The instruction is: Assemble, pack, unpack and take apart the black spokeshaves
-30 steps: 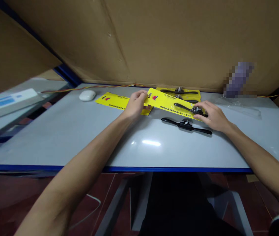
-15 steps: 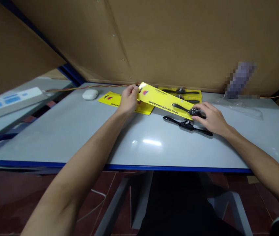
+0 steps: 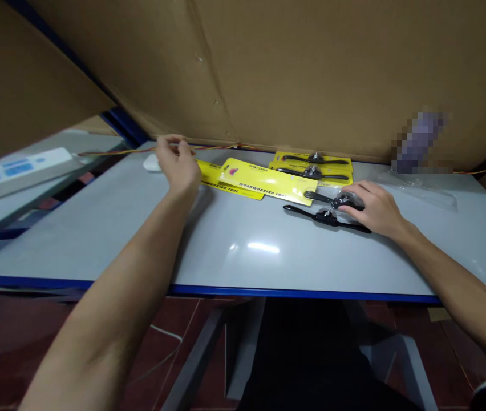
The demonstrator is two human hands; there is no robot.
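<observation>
My right hand (image 3: 373, 208) is closed on a black spokeshave (image 3: 337, 201) wrapped in clear plastic. The left tip of this tool overlaps the right end of a yellow card (image 3: 264, 181) printed "WOODWORKING TOOL". My left hand (image 3: 178, 165) hovers off that card with its fingers apart and loosely curled, holding nothing I can see. Below it, a second yellow card (image 3: 230, 191) lies partly under the first, its left end hidden by the hand. A bare black spokeshave (image 3: 326, 217) rests on the table just in front of my right hand.
At the back of the table (image 3: 226, 257) lie yellow cards with a spokeshave (image 3: 311, 172) and another spokeshave (image 3: 315, 158) on them. Clear plastic (image 3: 426, 191) lies at right, by a blurred purple object (image 3: 420, 142). A white case (image 3: 152, 163) and power strip (image 3: 20, 171) are at left.
My left hand has let go of the upper card and moved left. That card has shifted left and lower, out from behind the spokeshave, which my right hand still holds.
</observation>
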